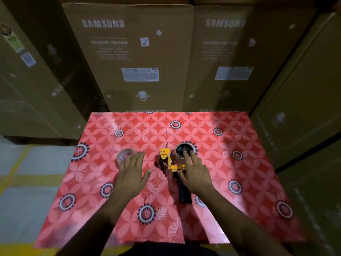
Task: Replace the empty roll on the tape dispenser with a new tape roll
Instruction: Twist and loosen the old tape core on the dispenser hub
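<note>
- The right hand point(195, 172) is lying spread over the tape dispenser point(172, 166), fingertips point(185, 156) touching the roll point(181, 151) on its hub, probably steadying it.
- The left hand point(132, 169) is hovering open, gripping nothing.
- A loose tape roll point(124, 154) is sitting at its 11 o'clock, within easy reach on the table point(239, 182).

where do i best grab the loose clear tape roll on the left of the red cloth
Grip the clear tape roll by its outer wall, thumb against fingers across the ring, coming straight down. It seems to lie flat on the red patterned tablecloth, hole up, with both sides free. The left hand hovers open at its near edge, so it is probably best placed.
</note>
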